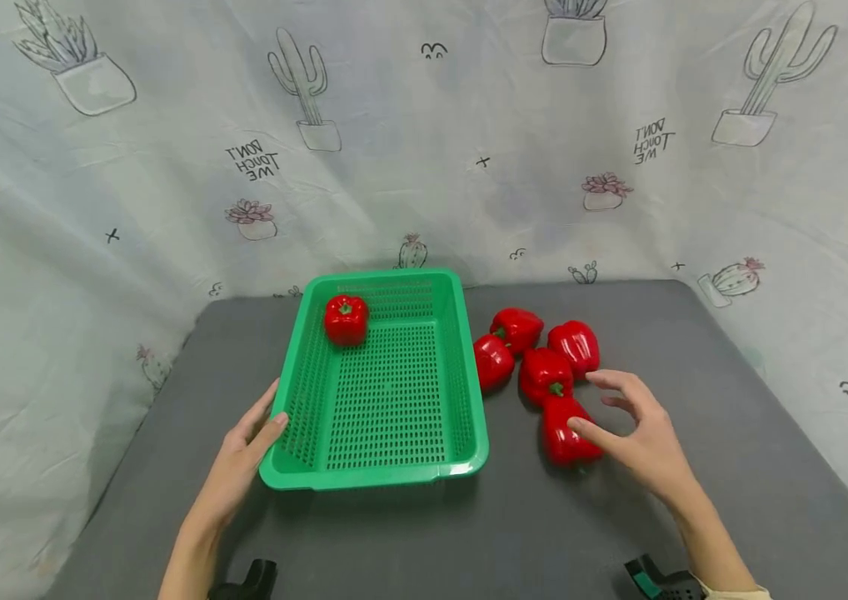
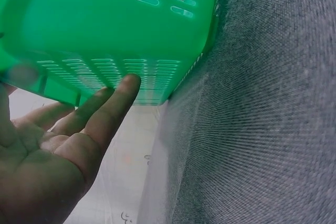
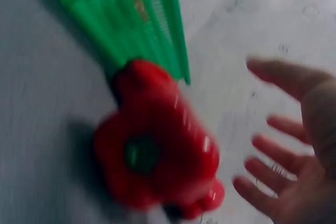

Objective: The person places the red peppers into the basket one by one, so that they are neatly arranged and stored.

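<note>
The table (image 1: 394,550) runs back to a pale hanging cloth (image 1: 364,200) printed with cacti, and the green basket (image 1: 375,477) sits left of its middle, well in from the left edge. Gray surface lies between the basket's front rim and me, and more to the right of the peppers.

My left grip (image 1: 242,450) is at the basket's left side, fingers straight and spread against the outer wall, thumb at the rim. My right grip (image 1: 641,437) is wide and holds nothing, thumb and fingers parted beside the front pepper (image 1: 570,433), palm turned inward.

That front pepper lies at the near end of a cluster of five, right of the basket; the other four peppers (image 1: 546,375) bunch behind it. Another, the lone pepper (image 1: 346,321), stands inside at the far left corner, stem up. All are glossy, red and lobed; the basket is slotted plastic, the tabletop finely woven.
</note>
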Motion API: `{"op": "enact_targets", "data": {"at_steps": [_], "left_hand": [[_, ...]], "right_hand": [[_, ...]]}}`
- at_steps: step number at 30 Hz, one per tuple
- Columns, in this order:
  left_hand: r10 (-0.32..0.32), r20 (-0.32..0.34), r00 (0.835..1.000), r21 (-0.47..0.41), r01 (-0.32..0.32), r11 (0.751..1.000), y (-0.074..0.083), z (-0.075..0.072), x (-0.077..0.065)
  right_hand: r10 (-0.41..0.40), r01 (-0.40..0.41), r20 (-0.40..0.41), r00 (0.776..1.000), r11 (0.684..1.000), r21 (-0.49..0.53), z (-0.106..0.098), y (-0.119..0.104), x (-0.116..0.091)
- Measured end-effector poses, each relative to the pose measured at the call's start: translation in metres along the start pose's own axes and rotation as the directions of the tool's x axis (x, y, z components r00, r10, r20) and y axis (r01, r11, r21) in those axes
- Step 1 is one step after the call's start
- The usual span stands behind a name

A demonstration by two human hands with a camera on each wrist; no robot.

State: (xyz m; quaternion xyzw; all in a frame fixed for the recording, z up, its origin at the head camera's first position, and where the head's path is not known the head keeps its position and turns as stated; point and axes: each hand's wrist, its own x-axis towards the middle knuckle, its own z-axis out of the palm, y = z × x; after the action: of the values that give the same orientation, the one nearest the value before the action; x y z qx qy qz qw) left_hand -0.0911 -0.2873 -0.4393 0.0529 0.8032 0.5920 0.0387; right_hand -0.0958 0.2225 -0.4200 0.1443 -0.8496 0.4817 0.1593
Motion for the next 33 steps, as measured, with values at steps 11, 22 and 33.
{"op": "enact_targets", "data": {"at_steps": [11,22,33], "left_hand": [[-0.014,-0.002,1.000,0.025,0.014,1.000,0.004,-0.006,0.000],[-0.028,0.010,1.000,0.008,0.028,1.000,0.004,-0.002,0.002],[-0.021,0.004,1.000,0.020,0.021,1.000,0.005,-0.002,0.004]], "right_hand": [[-0.237,0.173,0.286,0.928,0.957,0.231,-0.018,0.015,0.013],[-0.250,0.183,0.397,0.883,0.963,0.199,-0.025,0.044,0.012],[-0.204,0.170,0.368,0.907,0.978,0.123,-0.011,0.051,0.010]]}}
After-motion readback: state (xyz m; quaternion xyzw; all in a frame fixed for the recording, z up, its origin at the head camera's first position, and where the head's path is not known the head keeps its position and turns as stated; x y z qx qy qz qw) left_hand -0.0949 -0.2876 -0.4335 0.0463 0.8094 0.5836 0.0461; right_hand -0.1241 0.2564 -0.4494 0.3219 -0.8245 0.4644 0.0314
